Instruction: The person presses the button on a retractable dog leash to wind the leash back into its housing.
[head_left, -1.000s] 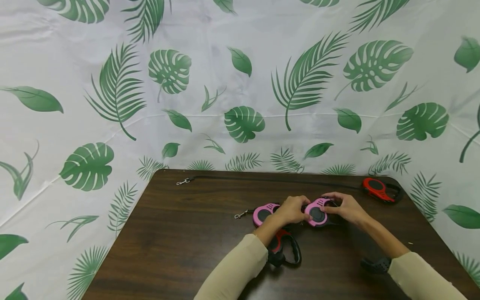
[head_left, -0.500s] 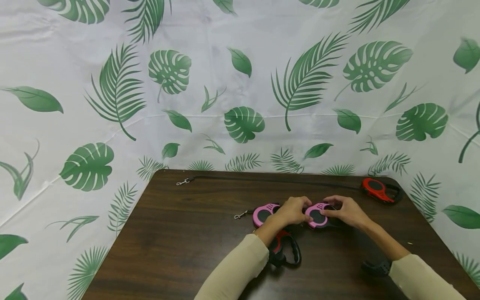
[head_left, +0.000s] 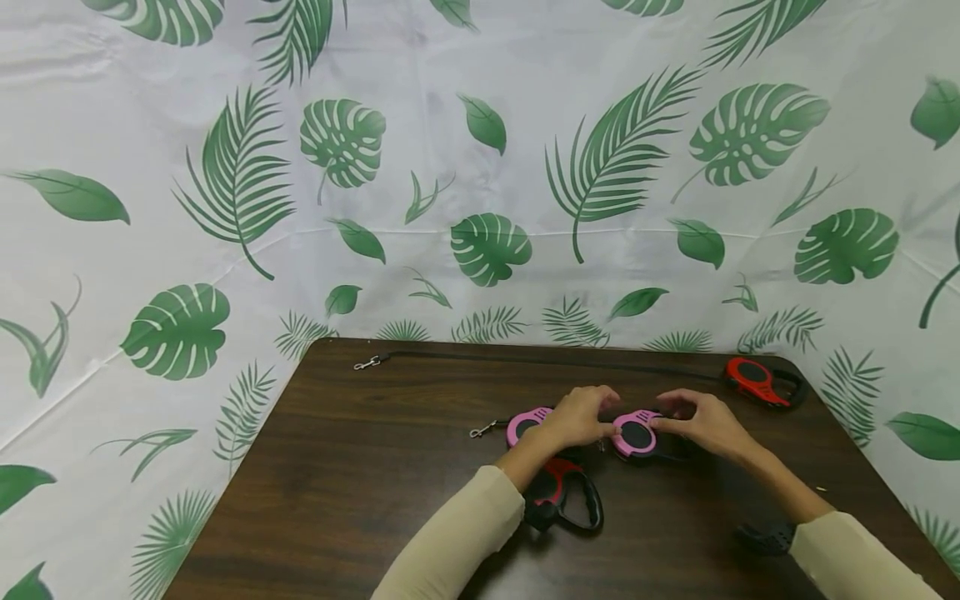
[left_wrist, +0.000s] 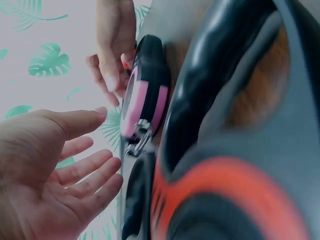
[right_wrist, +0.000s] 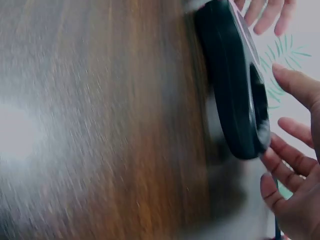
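A pink and black retractable dog leash (head_left: 636, 435) lies on the table between the two hands, its metal clip (left_wrist: 141, 137) at the near end in the left wrist view. My left hand (head_left: 583, 417) is at its left side, fingers spread and relaxed, with a gap to the leash in the left wrist view. The right hand (head_left: 701, 423) is over the handle end; its fingers (right_wrist: 295, 165) are loosely extended beside the black handle in the right wrist view. A second pink leash (head_left: 521, 425) is partly hidden behind my left wrist.
A red and black leash (head_left: 555, 487) lies below the left forearm, partly covered by it. At the back right is another red leash (head_left: 750, 377), its cord (head_left: 555, 361) stretched left to a metal clip (head_left: 367, 363). A leaf-print sheet (head_left: 480, 167) hangs behind the table.
Both hands have loosened from the right pink leash and drawn slightly apart, their fingers lifting off its edges. The leash has shifted a little toward the near side.
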